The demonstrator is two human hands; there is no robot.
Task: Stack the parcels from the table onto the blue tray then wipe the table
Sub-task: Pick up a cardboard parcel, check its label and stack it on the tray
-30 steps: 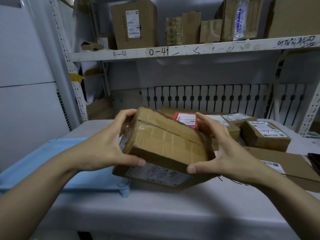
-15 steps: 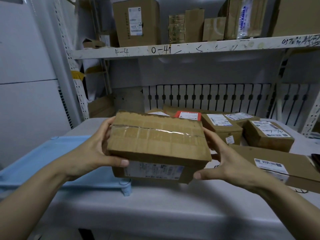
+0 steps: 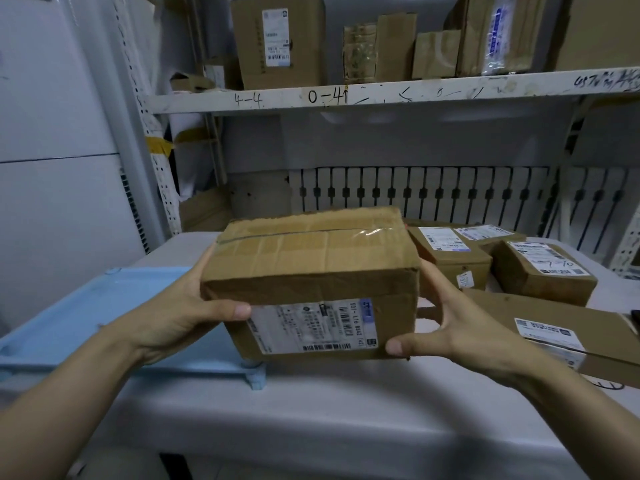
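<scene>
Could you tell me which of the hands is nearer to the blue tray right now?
Left. The left hand grips the held parcel's left end directly over the blue tray; the right hand holds the opposite end, beyond the tray's corner.

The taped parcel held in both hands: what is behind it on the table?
Behind the held parcel, labelled parcels show on its right side on the table. Anything directly behind it is covered.
</scene>
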